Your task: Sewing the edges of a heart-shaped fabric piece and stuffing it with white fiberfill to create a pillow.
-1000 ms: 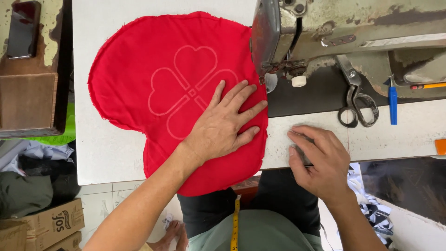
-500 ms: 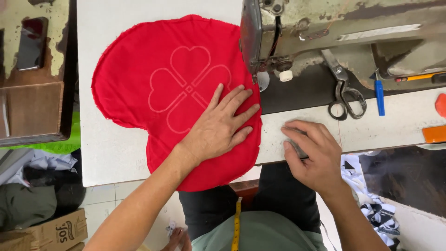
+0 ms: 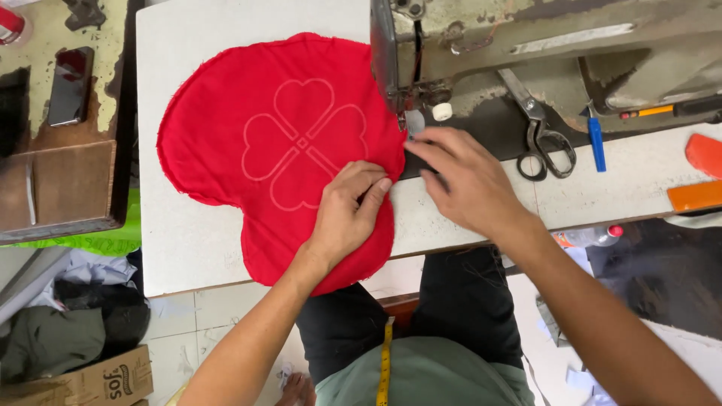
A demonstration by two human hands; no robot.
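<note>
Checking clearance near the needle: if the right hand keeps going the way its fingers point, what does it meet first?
The right hand points up-left toward the sewing machine. First in line looks to be the presser foot and needle area, right beside the red fabric edge. Height above the bed is unclear.

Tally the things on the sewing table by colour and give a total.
Red: 1, the heart-shaped cloth under the left hand
Blue: 1, the pen
Orange: 2, the flat pieces
Metal: 1, the scissors beyond the right hand
Grey-green: 1, the sewing machine
Total: 6
</note>
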